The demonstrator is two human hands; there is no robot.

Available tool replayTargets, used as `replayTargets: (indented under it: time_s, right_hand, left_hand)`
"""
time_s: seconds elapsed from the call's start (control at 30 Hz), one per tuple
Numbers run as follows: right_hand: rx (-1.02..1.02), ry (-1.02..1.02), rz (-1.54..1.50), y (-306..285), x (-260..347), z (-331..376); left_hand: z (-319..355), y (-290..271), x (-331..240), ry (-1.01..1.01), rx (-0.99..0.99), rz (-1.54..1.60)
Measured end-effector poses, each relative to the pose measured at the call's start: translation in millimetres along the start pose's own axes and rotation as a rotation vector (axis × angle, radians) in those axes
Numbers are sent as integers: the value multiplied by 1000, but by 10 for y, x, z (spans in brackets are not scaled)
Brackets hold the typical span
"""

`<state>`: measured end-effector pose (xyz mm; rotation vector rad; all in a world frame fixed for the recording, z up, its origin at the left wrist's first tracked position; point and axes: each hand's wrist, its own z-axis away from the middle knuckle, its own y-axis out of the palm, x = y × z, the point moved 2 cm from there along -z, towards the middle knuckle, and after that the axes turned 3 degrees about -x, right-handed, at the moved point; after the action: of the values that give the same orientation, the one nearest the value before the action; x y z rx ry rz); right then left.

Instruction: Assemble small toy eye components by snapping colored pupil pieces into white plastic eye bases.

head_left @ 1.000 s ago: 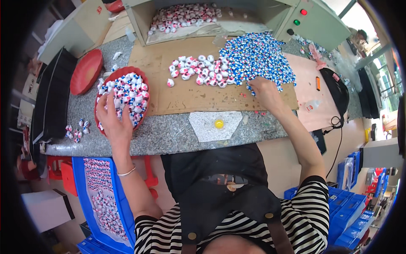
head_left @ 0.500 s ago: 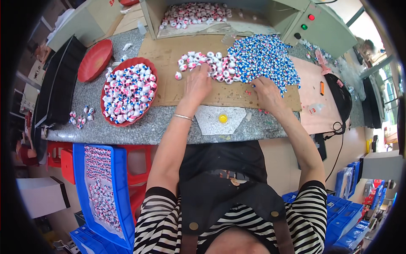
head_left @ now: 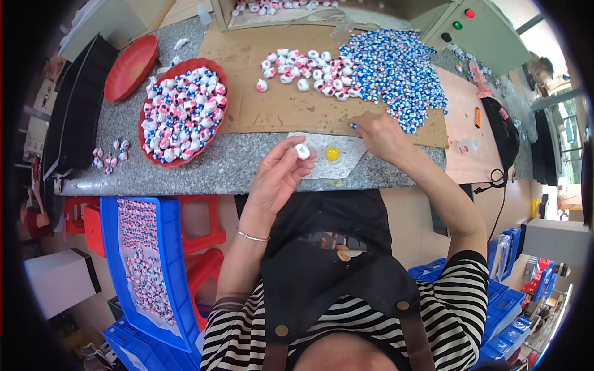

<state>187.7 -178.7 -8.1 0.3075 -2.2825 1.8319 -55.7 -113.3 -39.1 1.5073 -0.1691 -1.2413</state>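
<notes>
Your left hand (head_left: 277,176) is up over the grey stone counter (head_left: 229,167), fingertips pinched on one small white piece (head_left: 302,151), just beside the yellow dot (head_left: 332,153) on the pale sheet. Your right hand (head_left: 383,137) lies palm-down on the cardboard (head_left: 278,108), fingers curled at the near edge of the blue-and-white pile (head_left: 396,65); whether it holds anything, I cannot tell. The full red tray (head_left: 184,111) sits to your left.
</notes>
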Motion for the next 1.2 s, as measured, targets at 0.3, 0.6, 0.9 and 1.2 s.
replayTargets:
  time_s: [0.3, 0.6, 0.9, 1.2]
  right_hand:
    - [-51, -17, 48, 57, 38, -68]
    - [-113, 25, -73, 10, -1, -117]
    - [16, -170, -179, -71, 581, 153]
    - [11, -248, -87, 49, 581, 127]
  left_hand:
    - [43, -47, -2, 43, -58, -280]
    - [50, -17, 32, 130, -97, -274]
    - [123, -34, -67, 110, -71, -327]
    - [159, -64, -74, 205, -94, -428]
